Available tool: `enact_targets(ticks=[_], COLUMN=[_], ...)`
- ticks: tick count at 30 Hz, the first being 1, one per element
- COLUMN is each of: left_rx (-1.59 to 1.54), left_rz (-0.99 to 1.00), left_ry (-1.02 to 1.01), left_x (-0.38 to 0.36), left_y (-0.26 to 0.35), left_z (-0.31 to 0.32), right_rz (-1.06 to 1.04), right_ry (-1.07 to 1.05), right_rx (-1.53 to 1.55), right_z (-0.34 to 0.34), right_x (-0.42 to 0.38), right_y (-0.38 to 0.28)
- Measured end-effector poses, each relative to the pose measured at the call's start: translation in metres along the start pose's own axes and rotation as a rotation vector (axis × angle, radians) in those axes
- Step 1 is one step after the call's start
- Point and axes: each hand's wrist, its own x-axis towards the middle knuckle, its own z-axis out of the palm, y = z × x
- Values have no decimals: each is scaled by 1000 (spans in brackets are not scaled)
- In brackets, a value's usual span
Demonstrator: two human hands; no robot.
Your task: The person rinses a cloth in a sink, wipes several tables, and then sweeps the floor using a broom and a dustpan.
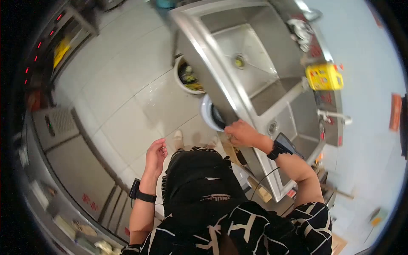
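Observation:
My right hand (243, 134) is closed at the near edge of the steel sink (219, 76), around the end of a dark object (218, 117). That object reaches into a white bucket (207, 111) on the floor, and I cannot make out what it is. Over the floor to the left, my left hand (156, 154) is raised with loosely bent fingers and nothing visible in it. Black bands circle both wrists.
A white bin (180, 80) with scraps stands beside the bucket. Behind the two sink basins are a yellow jug (324, 77) and a faucet (335, 115). Steel cabinets (80, 163) line the left side. A thin cable hangs near my right arm.

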Motion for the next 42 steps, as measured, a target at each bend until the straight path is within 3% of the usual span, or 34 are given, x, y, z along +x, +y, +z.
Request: enact_targets(ticks=[1, 3, 4, 6, 7, 9, 11, 12, 14, 15, 17, 19, 21, 22, 24, 25, 26, 27, 28, 31, 33, 36, 38, 41, 42], left_rx=[19, 70, 90, 127, 140, 186, 241, 279, 345, 332, 307, 344, 375, 397, 474, 516, 545, 575, 612, 742, 784, 873, 960, 1014, 992], left_rz=[10, 5, 12, -17, -49, -85, -122, -114, -91, -94, -107, -89, -82, -63, -40, 8, 45, 10, -41, -189, -247, -303, -312, -366, -392], left_ry=[-21, -77, -99, -148, -177, -209, -235, -261, -328, -348, -413, -506, -611, -649, -796, -782, -704, -817, -814, -894, -935, -967, -960, -994, -994], left_x=[3, 6, 7, 9, 7, 1, -6, -11, -20, -25, -29, -39, -53, -59, -56, -60, -70, -48, -35, 4, 17, 29, 36, 44, 58], left_y=[2, 1, 0, -9, -15, -26, -39, -44, -55, -60, -74, -89, -100, -106, -116, -126, -142, -150, -163, -212, -245, -280, -305, -330, -335], left_z=[17, 51, 67, 95, 108, 138, 167, 183, 218, 239, 283, 334, 390, 418, 456, 478, 501, 511, 525, 562, 586, 605, 617, 625, 619], right_rz=[41, 44, 65, -84, 102, 294, 607, 629, 742, 778, 881, 950, 780, 965, 979, 1056, 1083, 1044, 1281, 1591, 1542, 1541, 1461, 1281, 1393], right_ry=[28, 541, 567, 570, 522, 862, 840, 866, -183, -150, 383, 656, 1082, 1123, 1136, 1093, 1349, 1406, 1054, 1454, 1585, 1393, 1504, 1692, 1579], right_rx=[-1, -157, -156, -260, -186, -208, -279, -267, -169, -165, 119, 330, 313, 418, 57, 159, 244, 71, -125, -511, -588, -194, -329, -152, 421], right_z=[-14, -27, -22, 9, 31, 17, 6, 24, 72, 71, 67, 45, 59, 49, 47, 32, 31, 74, 18, 24, 12, 15, 25, 22, 17], right_x=[-16, -42, -53, -76, -96, -135, -184, -220, -288, -314, -361, -397, -428, -436, -447, -452, -446, -433, -440, -415, -421, -422, -423, -447, -448], right_y=[1, 9, 28, 94, 141, 180, 203, 232, 297, 298, 289, 275, 310, 310, 330, 324, 327, 417, 350, 403, 395, 415, 410, 386, 392])
